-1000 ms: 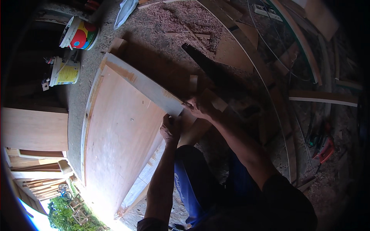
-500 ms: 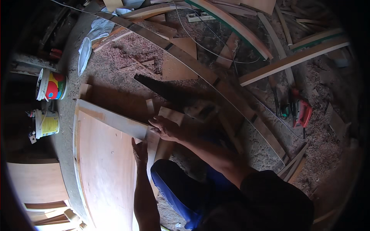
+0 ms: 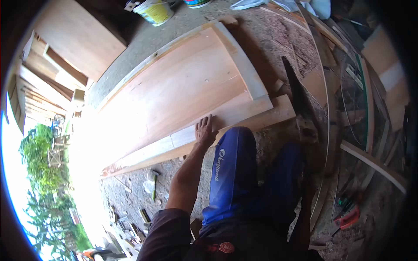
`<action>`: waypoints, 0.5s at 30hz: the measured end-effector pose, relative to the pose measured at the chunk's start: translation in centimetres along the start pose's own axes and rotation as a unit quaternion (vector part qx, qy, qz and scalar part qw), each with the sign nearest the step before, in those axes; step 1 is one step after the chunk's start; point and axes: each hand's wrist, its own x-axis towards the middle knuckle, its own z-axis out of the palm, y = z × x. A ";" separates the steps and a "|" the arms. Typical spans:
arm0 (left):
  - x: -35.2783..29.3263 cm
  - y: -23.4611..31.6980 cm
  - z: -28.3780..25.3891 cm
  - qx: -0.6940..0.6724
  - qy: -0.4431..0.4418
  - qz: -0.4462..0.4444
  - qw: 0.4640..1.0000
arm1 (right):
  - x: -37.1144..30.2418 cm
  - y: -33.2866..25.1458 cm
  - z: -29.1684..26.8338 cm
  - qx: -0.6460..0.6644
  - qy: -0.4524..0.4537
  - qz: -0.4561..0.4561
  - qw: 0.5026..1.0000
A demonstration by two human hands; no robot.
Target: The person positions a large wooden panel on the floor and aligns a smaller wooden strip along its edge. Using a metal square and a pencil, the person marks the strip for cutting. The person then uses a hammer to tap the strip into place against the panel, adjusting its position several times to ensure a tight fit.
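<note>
The left hand (image 3: 204, 130) lies flat with spread fingers on a long plank (image 3: 191, 139), pressing on its top face near the edge that faces the person. The plank runs along the near side of a big wooden panel (image 3: 183, 87) and touches it; both lie on the ground (image 3: 270, 35), which is covered with sawdust and shavings. A paler board (image 3: 244, 69) lies across the right end of the panel.

The right hand (image 3: 307, 130) is in deep shadow at the handle of a handsaw (image 3: 294, 93). It seems to be closed around the handle, but I cannot tell the grip for sure. The saw blade points away from the person, just beside the right end of the plank, over the sawdust.

Between both arms is the person's knee in blue trousers (image 3: 230, 169), close to the near edge of the plank.

Beyond the far edge of the panel stands a yellow bucket (image 3: 154, 9), and next to it another bucket (image 3: 198, 2), cut by the picture's edge. On the right lie curved wooden strips (image 3: 365, 156) and some loose boards. A red tool (image 3: 348, 217) lies on the ground at the lower right, well apart from the hands.
</note>
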 end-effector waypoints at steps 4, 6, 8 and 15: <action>-3.4 -1.9 -1.2 -0.021 0.052 -0.005 0.998 | 0.3 -1.8 0.9 0.038 0.022 0.012 0.999; -5.4 -1.7 -1.1 -0.053 0.059 -0.023 0.997 | 1.5 -3.2 -0.7 0.013 0.011 0.021 1.000; -6.6 -1.8 -1.1 -0.087 0.065 -0.013 0.994 | 3.0 -4.6 -2.0 -0.013 0.009 0.013 1.000; -15.2 -5.7 -0.9 -0.203 0.232 -0.092 0.947 | 7.3 -8.2 -4.2 -0.059 0.022 0.001 0.998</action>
